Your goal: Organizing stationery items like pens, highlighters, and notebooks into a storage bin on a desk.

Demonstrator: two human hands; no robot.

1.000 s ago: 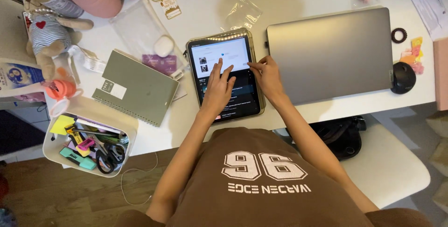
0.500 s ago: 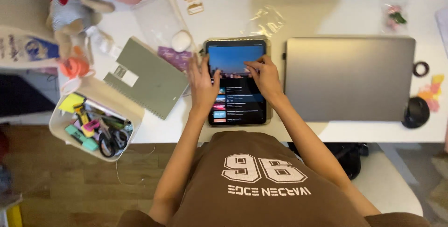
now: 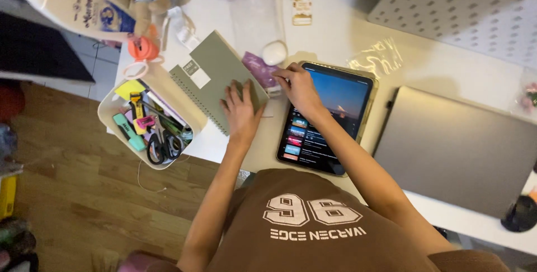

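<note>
Off the desk's left edge hangs a white bin (image 3: 109, 104) packed with highlighters, pens and a pair of scissors (image 3: 162, 146). Just beside it, on the desk (image 3: 335, 31) itself, lies a grey-green spiral notebook (image 3: 210, 79), shut and set at a slant, its wire spine turned toward the bin.

The left hand (image 3: 241, 112) lies flat on the notebook's near right corner, fingers spread. Its grip is apart, pressing on the cover rather than holding it. The right hand (image 3: 299, 87) reaches in at the same corner with its fingers curled down where the notebook, a small purple packet (image 3: 257, 68) and the top left corner of a tablet (image 3: 335, 104) come close together. I cannot tell whether that grip has closed on anything or which of the three it touches. A white oval object (image 3: 274, 53) sits just beyond the packet.

The tablet lies to the right with its screen lit, and further right a closed grey laptop (image 3: 453, 149) sits near the desk's front edge.

Both hands are at the notebook, so the step in hand looks like steadying it or getting hold of it. Opening or shifting it would call for a fingertip under the cover's free edge while the flat hand keeps the book from sliding toward the bin, and for care around the packet wedged at its corner.
</note>
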